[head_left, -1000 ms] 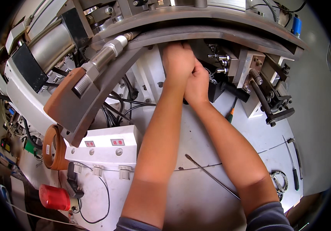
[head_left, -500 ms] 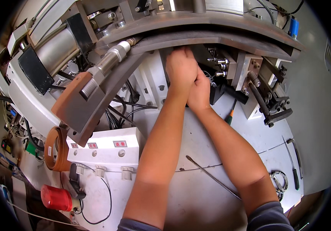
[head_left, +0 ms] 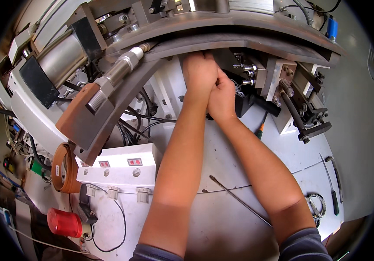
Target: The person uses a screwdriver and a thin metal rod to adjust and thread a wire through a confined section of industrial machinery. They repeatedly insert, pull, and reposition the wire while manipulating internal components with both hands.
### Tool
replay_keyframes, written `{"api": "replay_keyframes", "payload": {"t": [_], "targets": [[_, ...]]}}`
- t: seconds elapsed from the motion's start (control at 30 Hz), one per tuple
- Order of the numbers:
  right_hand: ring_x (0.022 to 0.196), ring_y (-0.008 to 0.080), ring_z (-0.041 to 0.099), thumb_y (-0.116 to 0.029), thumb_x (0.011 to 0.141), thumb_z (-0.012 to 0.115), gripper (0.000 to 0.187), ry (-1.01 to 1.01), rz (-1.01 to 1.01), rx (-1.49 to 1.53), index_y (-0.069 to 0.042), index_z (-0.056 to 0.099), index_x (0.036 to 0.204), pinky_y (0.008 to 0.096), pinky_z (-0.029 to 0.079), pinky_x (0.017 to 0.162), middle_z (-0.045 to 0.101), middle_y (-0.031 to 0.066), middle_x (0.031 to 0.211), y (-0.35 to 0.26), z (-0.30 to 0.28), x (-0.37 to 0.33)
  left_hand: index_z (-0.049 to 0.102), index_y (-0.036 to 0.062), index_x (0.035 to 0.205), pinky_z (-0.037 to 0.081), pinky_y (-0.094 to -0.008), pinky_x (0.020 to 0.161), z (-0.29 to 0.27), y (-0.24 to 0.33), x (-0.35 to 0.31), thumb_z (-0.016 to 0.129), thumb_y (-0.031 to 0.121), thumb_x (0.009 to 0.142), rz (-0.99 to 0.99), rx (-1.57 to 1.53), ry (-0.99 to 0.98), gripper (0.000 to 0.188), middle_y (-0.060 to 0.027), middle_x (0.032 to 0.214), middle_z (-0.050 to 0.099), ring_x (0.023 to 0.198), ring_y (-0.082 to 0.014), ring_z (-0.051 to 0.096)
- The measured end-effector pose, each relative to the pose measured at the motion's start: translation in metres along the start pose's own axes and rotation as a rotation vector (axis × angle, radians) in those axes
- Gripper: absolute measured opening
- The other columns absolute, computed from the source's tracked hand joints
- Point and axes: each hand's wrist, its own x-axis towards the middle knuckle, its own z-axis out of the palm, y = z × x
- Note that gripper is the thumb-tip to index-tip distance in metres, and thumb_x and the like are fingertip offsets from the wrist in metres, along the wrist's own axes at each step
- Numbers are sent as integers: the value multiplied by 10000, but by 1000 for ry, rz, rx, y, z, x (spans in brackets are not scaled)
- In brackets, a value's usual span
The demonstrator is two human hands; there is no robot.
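I see my left hand (head_left: 199,74) and right hand (head_left: 222,98) pressed together under the steel plate (head_left: 248,43); fingers hidden, so grip unclear.

White control box (head_left: 121,167) at lower left, two small red labels and round buttons on top face. Red beacon lamp (head_left: 64,222) below it, black cable looping just beside. Brown tape roll (head_left: 61,168) touching box's left side. Thin metal rod (head_left: 240,201) flat on grey table (head_left: 230,235). Orange-handled screwdriver (head_left: 260,129) near black block. Black-handled tool (head_left: 332,191) at right edge; coiled ring (head_left: 315,205) beside it, possibly wire, too small to tell. Blue cylinder (head_left: 332,28) top right. Silver pneumatic cylinder (head_left: 63,58) upper left, tilted.
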Motion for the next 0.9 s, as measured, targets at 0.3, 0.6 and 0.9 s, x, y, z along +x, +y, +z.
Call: {"api": "replay_keyframes", "payload": {"t": [0.3,0.6,0.9], "targets": [[840,63,580,-76,886,666,262,1,78,272,5,639,1134,230,485,739,686,16,958,10,1,-2,691,-6,914,496,-473,847,-9,18,-17,507,305,939,-89,92,-8,362,-249,975,672,936,-422,636],[951,144,631,-119,915,612,356,16,-165,-81,-8,592,1252,293,486,847,687,148,1093,-1,-10,-3,683,-19,837,515,-500,778,3,6,-12,514,252,903,14,-119,3,326,-252,899,679,837,-439,649],[1079,386,626,-132,942,535,375,63,-76,-136,-54,563,1308,345,483,898,630,245,1170,-6,-2,-1,669,-15,969,490,-486,849,4,0,2,544,267,909,-30,-148,12,315,-256,1001,667,958,-454,616]]}}
